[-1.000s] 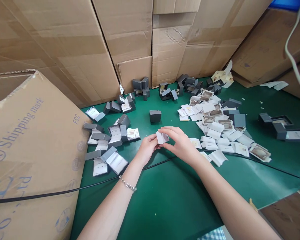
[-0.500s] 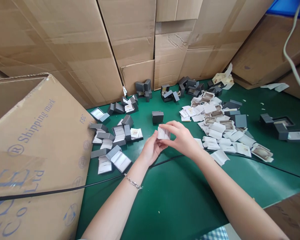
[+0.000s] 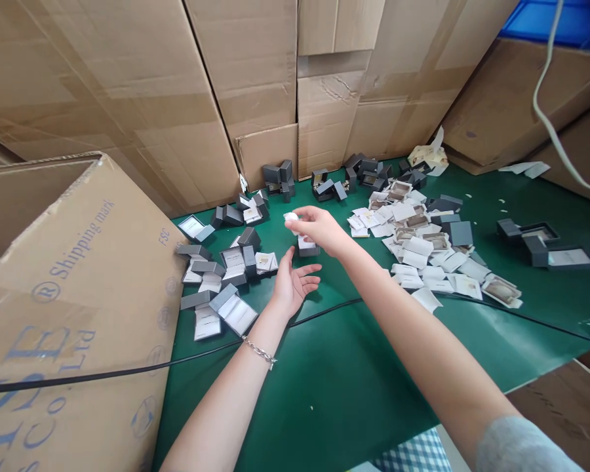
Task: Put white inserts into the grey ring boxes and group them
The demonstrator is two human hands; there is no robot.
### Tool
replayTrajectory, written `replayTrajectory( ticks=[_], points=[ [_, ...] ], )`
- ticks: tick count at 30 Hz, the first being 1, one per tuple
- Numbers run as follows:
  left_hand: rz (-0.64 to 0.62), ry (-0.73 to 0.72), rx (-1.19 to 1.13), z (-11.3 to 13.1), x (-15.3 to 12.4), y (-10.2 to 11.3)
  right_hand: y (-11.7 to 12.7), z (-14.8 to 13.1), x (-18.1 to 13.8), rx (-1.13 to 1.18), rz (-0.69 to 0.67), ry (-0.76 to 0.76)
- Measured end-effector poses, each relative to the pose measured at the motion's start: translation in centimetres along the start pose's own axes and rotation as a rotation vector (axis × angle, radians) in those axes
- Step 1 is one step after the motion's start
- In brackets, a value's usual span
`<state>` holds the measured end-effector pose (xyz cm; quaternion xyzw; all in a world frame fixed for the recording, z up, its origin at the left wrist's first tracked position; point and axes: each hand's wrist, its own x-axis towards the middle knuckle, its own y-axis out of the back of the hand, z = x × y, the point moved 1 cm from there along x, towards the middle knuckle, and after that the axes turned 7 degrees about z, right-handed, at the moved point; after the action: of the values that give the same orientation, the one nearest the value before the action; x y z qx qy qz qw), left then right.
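1. My right hand pinched a small white piece, probably card, between thumb and fingertips; blur and fingers hid its exact shape.
2. My left hand lay open, palm up, fingers spread, holding nothing.
3. Half a second earlier both hands had been on a white folded card; now the left had let go and the right had moved forward. I judged that the work had passed from two hands to one, at the box.
4. That small dark-grey rectangular box, partly covered by my right hand, stood on the smooth green tabletop. White showed in it, lining or insert I couldn't tell.
5. Leftward, open dark-grey boxes showed white interiors.
6. Rightward spread a loose heap of white card pieces.
7. The large brown cardboard carton stood open-topped at far left, its bottom hidden.
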<state>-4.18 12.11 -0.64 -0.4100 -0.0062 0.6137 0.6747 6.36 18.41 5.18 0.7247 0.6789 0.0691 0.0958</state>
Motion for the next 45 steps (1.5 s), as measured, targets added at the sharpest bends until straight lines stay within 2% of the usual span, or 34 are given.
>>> replayTrajectory(
  ticks=[3, 6, 8, 10, 13, 15, 17, 20, 24, 29, 32, 36, 38, 41, 45],
  points=[
    [0.025, -0.015, 0.074, -0.2, 0.0, -0.3, 0.8, 1.9, -2.2, 0.301, -0.03, -0.18],
    [0.041, -0.117, 0.16, -0.8, 0.1, -0.5, 1.1, 3.1, -4.1, 0.568, -0.024, -0.234],
    [0.087, -0.203, 0.304, -1.2, 0.1, -0.6, 0.7, 3.6, -5.0, 0.682, -0.014, -0.253],
    [0.166, -0.357, 0.56, -1.4, 0.0, -0.5, 0.0, 3.9, -5.6, 0.75, -0.024, -0.277],
    [0.28, -0.675, 0.965, -1.1, -0.5, -0.2, -0.8, 4.2, -6.1, 0.772, -0.074, -0.282],
    [0.325, -0.81, 1.126, -0.9, -0.7, 0.1, -0.7, 4.3, -6.3, 0.723, -0.106, -0.241],
    [0.349, -0.86, 1.207, -0.8, -0.7, 0.3, -0.1, 4.4, -6.4, 0.629, -0.143, -0.163],
    [0.334, -0.879, 1.259, -0.8, -0.5, 0.6, 1.3, 4.3, -6.3, 0.513, -0.164, -0.041],
    [0.292, -0.861, 1.242, -0.8, -0.2, 0.7, 2.7, 4.2, -5.9, 0.488, -0.115, 0.017],
    [0.288, -0.851, 1.251, -0.6, -0.1, 0.6, 1.9, 4.1, -6.0, 0.461, -0.049, 0.034],
    [0.262, -0.801, 1.29, -0.5, -0.2, 0.5, 0.9, 4.0, -6.6, 0.27, 0.002, 0.144],
    [0.253, -0.758, 1.246, -0.4, -0.3, 0.5, 0.6, 3.9, -7.3, -0.158, 0.117, 0.412],
    [0.282, -0.74, 1.214, -0.4, -0.2, 0.6, 0.7, 4.1, -7.3, -0.356, 0.123, 0.5],
    [0.294, -0.762, 1.143, -0.5, -0.3, 0.6, 1.1, 4.4, -7.1, -0.522, 0.093, 0.53],
    [0.249, -0.831, 1.019, -0.7, -0.5, 0.4, 2.2, 4.5, -6.7, -0.604, 0.052, 0.491]
  ],
)
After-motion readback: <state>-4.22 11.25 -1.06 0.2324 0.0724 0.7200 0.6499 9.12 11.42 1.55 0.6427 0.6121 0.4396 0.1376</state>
